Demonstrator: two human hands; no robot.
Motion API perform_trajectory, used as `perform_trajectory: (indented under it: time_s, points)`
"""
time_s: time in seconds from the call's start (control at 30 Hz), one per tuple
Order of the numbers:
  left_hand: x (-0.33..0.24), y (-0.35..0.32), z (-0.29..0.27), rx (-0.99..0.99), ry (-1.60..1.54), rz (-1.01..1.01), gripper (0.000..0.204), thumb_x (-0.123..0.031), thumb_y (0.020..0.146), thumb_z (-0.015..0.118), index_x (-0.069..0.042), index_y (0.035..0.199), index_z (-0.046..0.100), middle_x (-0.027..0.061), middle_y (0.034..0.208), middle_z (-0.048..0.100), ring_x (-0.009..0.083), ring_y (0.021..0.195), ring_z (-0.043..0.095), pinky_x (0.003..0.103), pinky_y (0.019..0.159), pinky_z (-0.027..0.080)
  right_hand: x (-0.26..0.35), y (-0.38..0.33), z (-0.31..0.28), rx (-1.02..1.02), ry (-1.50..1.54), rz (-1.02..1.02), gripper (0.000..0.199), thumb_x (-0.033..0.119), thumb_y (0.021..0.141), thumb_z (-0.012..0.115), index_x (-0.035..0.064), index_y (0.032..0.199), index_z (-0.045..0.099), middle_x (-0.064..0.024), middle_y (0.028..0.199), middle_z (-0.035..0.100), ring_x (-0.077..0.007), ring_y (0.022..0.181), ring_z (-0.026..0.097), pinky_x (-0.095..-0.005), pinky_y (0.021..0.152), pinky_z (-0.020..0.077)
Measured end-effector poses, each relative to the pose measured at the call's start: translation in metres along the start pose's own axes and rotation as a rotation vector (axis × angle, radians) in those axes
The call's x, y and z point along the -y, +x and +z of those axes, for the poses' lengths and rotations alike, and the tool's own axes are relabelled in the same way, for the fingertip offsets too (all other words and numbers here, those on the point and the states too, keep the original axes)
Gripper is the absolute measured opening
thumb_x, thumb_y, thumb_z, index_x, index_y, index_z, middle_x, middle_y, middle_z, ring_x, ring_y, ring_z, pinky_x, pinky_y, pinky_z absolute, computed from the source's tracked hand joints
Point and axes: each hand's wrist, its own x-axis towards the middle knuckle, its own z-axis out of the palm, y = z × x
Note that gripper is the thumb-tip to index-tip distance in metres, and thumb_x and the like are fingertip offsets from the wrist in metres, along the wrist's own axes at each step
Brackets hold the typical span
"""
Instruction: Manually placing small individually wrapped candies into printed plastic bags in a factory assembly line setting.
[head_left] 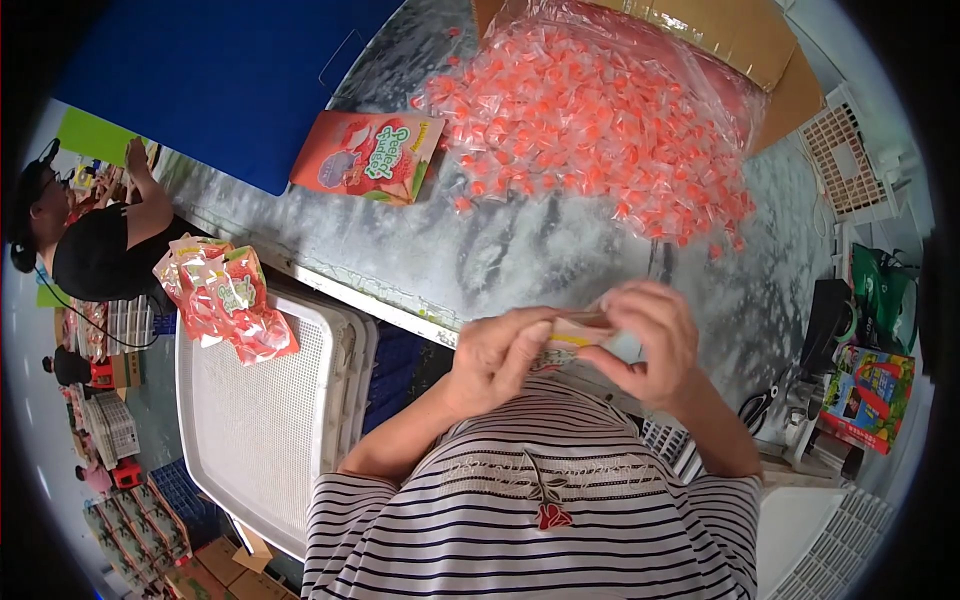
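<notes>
- The small pouch (572, 334) is in front of the chest, at the near edge of the table (540, 255); its rim runs roughly left to right between the hands and faces up. Its body drops away below (strongly foreshortened, so I cannot tell the exact tilt of the long axis).
- The left hand (497, 358) pinches the pouch's left end, thumb on the near side and fingers curled behind.
- The right hand (650, 340) is at the other end, thumb and fingers apart around it (the fingers are blurred, and whether they grip I cannot tell).
- The pouch looks thin and flexible, pale at the rim with a yellow strip; the hands hide much of it.
- Beyond, well apart from the hands, lies a heap of red candies (590, 130) in clear, crinkled wrappers, spilling from a lined cardboard box (795, 100).
- Left of the heap, a flat red printed pouch (350, 155) lies beside a smooth blue panel (220, 75).
- Glossy, rumpled pouches (232, 300) rest on stacked white perforated trays (245, 420) at left.
- Black-handled scissors (757, 406) lie at right.
</notes>
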Motion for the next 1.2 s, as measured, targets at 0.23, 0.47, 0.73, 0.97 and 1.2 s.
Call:
perform_trajectory:
  time_s: [0.23,0.47,0.73,0.97,1.2]
  points:
    - [0.017,-0.002,0.0,-0.223,-0.287,-0.244,0.033,-0.022,0.102,0.048,0.006,0.101,0.066,0.0032,0.083,0.065,0.0056,0.07,0.055,0.019,0.066,0.045,-0.018,-0.035,0.041,-0.421,0.937,0.571,0.068,-0.003,0.082,0.068,0.0004,0.14,0.032,-0.0129,0.123,0.054,-0.0194,0.109,0.057,-0.0345,0.092,0.0474]
    - [0.046,0.003,-0.004,-0.263,-0.491,-0.362,0.032,-0.026,0.101,0.051,0.003,0.103,0.066,0.0031,0.089,0.066,0.0054,0.078,0.056,0.02,0.07,0.046,-0.026,-0.04,0.058,-0.274,0.868,0.79,0.015,0.006,0.094,0.06,-0.0034,0.103,0.066,0.0034,0.088,0.064,-0.0016,0.08,0.053,-0.0176,0.072,0.0448]
    - [0.047,0.001,-0.009,-0.153,-0.418,-0.385,0.021,-0.016,0.094,0.062,0.003,0.102,0.067,0.0021,0.091,0.067,0.0063,0.08,0.057,0.023,0.076,0.047,-0.03,-0.039,0.058,-0.307,0.91,0.758,0.017,0.006,0.095,0.058,-0.0037,0.107,0.064,0.0018,0.095,0.064,-0.0022,0.082,0.053,-0.0188,0.073,0.0456]
    - [0.056,-0.007,-0.009,-0.267,-0.542,-0.491,0.021,-0.015,0.095,0.06,0.003,0.103,0.067,0.0018,0.084,0.067,0.005,0.075,0.056,0.022,0.069,0.048,-0.029,-0.045,0.06,-0.226,0.838,0.775,0.017,0.006,0.095,0.055,-0.0031,0.107,0.064,0.0011,0.093,0.064,-0.0028,0.081,0.052,-0.0189,0.072,0.0427]
    - [0.063,0.003,-0.008,-0.189,-0.603,-0.501,0.017,-0.01,0.089,0.067,0.001,0.101,0.069,0.0061,0.092,0.071,0.0097,0.081,0.063,0.025,0.078,0.05,-0.043,-0.05,0.061,-0.239,0.975,0.784,0.017,0.007,0.094,0.058,-0.0034,0.104,0.067,0.003,0.088,0.065,-0.0022,0.077,0.053,-0.0197,0.068,0.0436]
